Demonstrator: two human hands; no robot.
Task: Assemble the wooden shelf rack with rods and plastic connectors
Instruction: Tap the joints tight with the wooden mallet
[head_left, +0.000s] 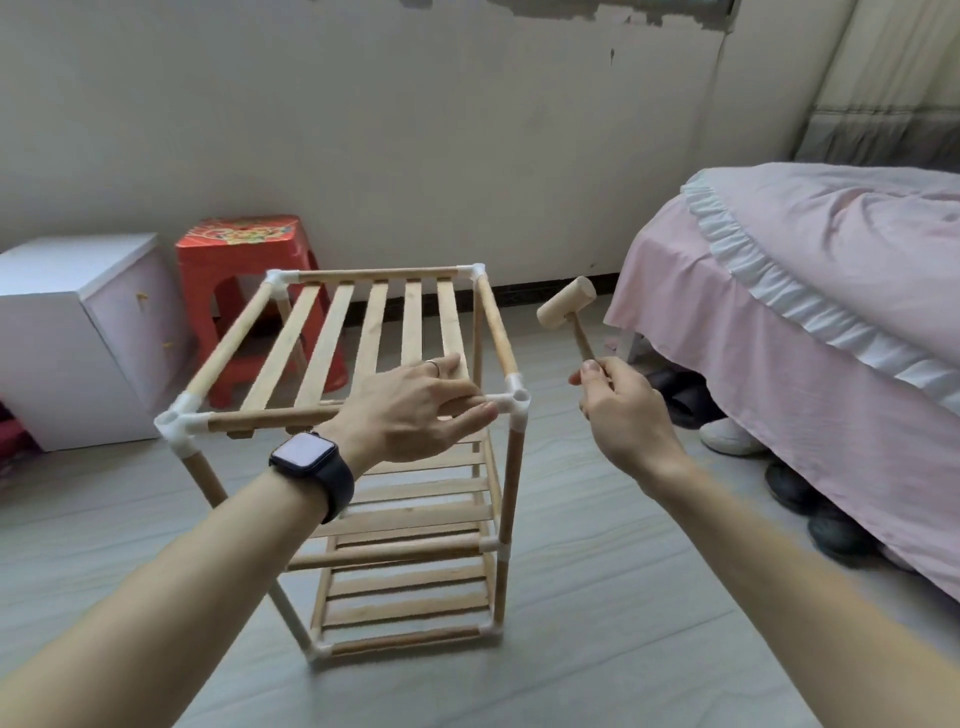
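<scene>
Between left hand (415, 410) and right hand (623, 410): open air, just beside the white corner connector (514, 397). Under the left hand: blocked by top slats (332, 343) of the rack (511, 483), with narrow gaps only. Right of the right hand: free down to the floor (597, 571), then closed by the bed (831, 291) and the shoes (727, 436) under it. Far beyond the left hand: red stool (244, 249) and white cabinet (62, 332). Above the right hand: only the mallet (566, 309) it holds.

Pale wood rack (373, 327), white connectors (176, 423), red stool (205, 260), pink bedcover (831, 244), black watch (306, 456).
</scene>
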